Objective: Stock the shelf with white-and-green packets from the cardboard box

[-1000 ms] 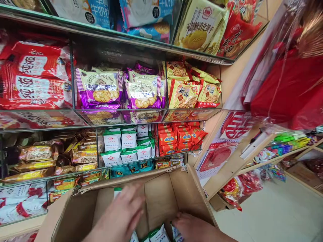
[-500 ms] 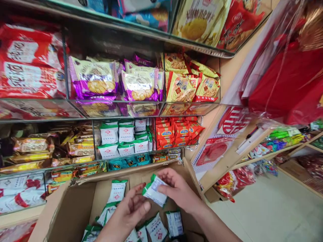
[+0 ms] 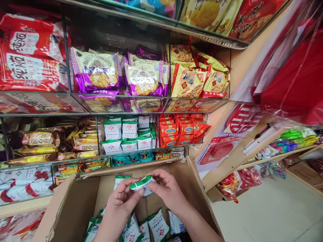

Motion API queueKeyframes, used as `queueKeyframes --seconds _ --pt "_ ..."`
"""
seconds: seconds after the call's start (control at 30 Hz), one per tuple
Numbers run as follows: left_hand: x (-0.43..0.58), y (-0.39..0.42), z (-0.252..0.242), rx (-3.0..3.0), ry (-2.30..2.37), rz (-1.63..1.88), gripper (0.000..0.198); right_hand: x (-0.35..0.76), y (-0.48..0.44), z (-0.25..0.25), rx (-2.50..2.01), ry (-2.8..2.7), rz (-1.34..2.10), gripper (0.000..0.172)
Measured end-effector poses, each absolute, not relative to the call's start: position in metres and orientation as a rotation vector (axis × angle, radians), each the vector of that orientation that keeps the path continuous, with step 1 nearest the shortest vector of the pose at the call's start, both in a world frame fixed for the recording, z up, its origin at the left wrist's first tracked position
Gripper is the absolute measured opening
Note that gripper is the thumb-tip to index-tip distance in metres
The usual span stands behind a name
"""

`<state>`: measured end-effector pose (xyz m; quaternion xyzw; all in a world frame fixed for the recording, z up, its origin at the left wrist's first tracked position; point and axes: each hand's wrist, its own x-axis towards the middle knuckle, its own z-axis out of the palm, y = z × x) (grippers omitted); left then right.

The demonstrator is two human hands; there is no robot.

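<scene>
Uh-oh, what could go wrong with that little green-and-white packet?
The packet might slip, since the left hand and right hand pinch it between fingers and thumbs. It would probably drop into the open cardboard box below, among the loose packets. Squeezing too hard could also split its wrapper.

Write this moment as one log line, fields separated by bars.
left hand: holds green-and-white packet | right hand: holds it too | below: cardboard box, similar packets inside

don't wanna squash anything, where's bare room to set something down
Bare: the pale floor bordered by the cardboard box and the red bagged goods. Crowded: the box's near part, with green-and-white snack packets under the left hand, and the stocked glass shelves.
</scene>
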<state>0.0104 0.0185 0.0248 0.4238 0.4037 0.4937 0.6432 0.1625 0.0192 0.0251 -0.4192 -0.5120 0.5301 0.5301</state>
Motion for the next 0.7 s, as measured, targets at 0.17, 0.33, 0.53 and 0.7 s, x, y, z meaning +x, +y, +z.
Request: queueKeyframes --seconds 0.17,0.33,0.53,0.7 --pt "0.005 0.011 0.043 0.507 0.714 0.984 0.032 0.164 0.008 0.037 -0.852 -1.718 0.656 0.014" --pt "0.003 0.008 0.039 0.578 0.869 1.047 0.049 0.156 -0.004 0.023 -0.918 -1.684 0.633 0.022" --pt "0.007 0.007 0.026 0.904 0.913 1.083 0.056 0.148 0.005 0.015 -1.153 -1.08 1.327 0.035" --pt "0.004 0.01 0.02 1.066 1.064 1.099 0.054 0.148 0.007 0.012 -1.064 -0.946 1.369 0.024"
